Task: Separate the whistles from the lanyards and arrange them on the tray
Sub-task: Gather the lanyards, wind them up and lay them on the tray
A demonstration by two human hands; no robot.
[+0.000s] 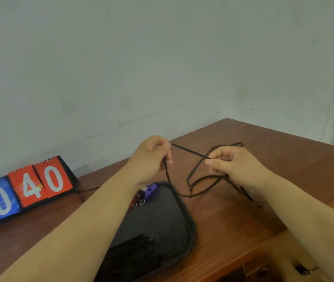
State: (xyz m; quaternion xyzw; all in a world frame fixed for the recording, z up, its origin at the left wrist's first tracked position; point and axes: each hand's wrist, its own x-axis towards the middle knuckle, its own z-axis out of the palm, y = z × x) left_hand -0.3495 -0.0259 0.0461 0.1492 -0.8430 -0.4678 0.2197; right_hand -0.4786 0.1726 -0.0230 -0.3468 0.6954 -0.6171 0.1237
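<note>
both hands are raised over the far end of the black tray [184, 206], which lies on a brown wooden table [243, 216]. the left hand [152, 157] is curled closed, thumb and forefinger pinching a black lanyard [188, 152] at the top of the fist; from that pinch one strand drops down toward the tray's far rim and another runs taut across to the right hand [233, 163]. the right hand is also closed to a narrow pinch, thumb tip pressed against the forefinger on the strap where the taut strand meets it. beyond and below the right hand the rest of the lanyard hangs in loose loops, trailing onto the table just past the tray's right rim; whether more than one lanyard is in that tangle cannot be told.

inside the tray, at its far end and partly hidden under the left wrist, sit the whistles [150, 191]: a purple one is clear, with red and dark ones beside it, and two small metal split rings [138, 203] next to them. at the tray's near end lies a dark heap of black lanyards [133, 253], blurred. well to the left of the tray stands a flip scoreboard [25, 192] with blue and red number cards.
</note>
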